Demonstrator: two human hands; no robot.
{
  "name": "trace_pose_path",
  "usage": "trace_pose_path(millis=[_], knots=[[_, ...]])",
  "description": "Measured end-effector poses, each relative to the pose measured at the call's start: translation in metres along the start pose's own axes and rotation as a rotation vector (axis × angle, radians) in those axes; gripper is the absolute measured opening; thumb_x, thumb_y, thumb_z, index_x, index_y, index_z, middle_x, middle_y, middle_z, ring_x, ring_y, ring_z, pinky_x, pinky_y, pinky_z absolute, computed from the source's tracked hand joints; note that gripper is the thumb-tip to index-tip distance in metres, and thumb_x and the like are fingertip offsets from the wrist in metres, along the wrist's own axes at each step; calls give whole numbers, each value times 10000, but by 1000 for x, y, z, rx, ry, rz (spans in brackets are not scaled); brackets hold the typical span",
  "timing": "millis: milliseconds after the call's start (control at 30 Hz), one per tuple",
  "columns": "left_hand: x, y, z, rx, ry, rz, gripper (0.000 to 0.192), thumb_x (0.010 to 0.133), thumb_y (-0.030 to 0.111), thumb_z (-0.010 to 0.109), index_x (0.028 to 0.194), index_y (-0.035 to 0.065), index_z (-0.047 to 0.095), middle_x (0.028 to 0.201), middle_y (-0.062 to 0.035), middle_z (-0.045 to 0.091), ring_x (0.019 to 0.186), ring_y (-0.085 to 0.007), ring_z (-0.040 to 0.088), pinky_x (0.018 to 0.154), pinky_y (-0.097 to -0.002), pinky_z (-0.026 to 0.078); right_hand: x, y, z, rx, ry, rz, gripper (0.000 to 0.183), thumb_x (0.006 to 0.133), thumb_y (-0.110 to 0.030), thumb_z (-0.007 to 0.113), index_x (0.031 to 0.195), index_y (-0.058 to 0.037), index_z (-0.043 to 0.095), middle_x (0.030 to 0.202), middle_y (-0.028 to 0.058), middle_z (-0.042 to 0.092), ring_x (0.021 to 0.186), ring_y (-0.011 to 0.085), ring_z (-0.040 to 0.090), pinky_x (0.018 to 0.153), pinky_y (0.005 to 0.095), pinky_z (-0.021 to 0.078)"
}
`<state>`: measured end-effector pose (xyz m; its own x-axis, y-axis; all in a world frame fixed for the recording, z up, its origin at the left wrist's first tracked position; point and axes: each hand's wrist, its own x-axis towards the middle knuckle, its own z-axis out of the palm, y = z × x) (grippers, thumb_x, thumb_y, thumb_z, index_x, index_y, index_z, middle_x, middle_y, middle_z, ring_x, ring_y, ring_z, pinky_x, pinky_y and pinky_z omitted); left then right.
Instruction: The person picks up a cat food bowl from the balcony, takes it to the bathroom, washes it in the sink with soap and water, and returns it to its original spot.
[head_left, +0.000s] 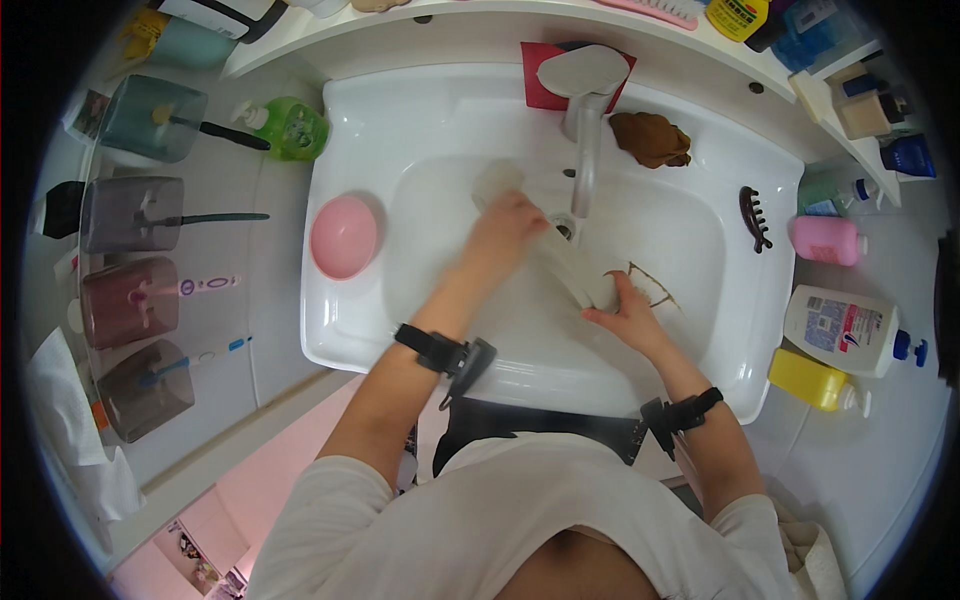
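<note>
Over the basin of a white washbasin (652, 360), my two hands are on a long, pale, whitish object (574, 274), blurred and hard to identify; it may be a shoe or a folded cloth. My left hand (510, 229) is blurred, its fingers bent at the object's upper part near the drain (562, 227). My right hand (626, 311) grips the lower right end between thumb and fingers. A pale rounded patch (499, 182) shows blurred beyond my left hand. The faucet (585, 165) reaches down just above the drain. Each wrist wears a black strap with a device.
A pink bowl (343, 238) rests on the left rim. A brown cloth (650, 140) lies beside the faucet, and a dark hair clip (754, 220) on the right ledge. Green soap (294, 129) and toothbrush cups (135, 214) are left; a white pump bottle (840, 330) and yellow bottle (806, 379) right.
</note>
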<state>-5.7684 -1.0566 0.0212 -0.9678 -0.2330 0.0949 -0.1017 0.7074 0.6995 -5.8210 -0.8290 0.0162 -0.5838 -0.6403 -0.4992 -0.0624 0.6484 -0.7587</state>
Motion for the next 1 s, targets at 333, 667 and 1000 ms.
trace_pose_path(millis=[333,667,1000], knots=[[-18,-17,0,27,10,-105,147,754,104,531,881,38,566,961,-144,527,942,-291,491,774,-360,420,-3,1,12,-56,-2,-72,643,690,-342,655,1114,31,349,939,242,510,897,352,513,753,370,407],[-5,-9,-4,16,-33,-182,155,753,78,549,903,44,570,927,-132,558,919,-269,511,768,-354,430,-2,13,11,-47,43,-96,628,675,-344,666,1056,54,366,909,238,509,864,345,516,739,369,405],[-14,-18,9,-212,65,-246,149,732,49,557,878,21,570,901,-132,567,852,-300,531,739,-362,441,-8,6,7,-97,71,-90,586,687,-349,649,1042,37,388,918,225,512,864,347,512,735,367,403]])
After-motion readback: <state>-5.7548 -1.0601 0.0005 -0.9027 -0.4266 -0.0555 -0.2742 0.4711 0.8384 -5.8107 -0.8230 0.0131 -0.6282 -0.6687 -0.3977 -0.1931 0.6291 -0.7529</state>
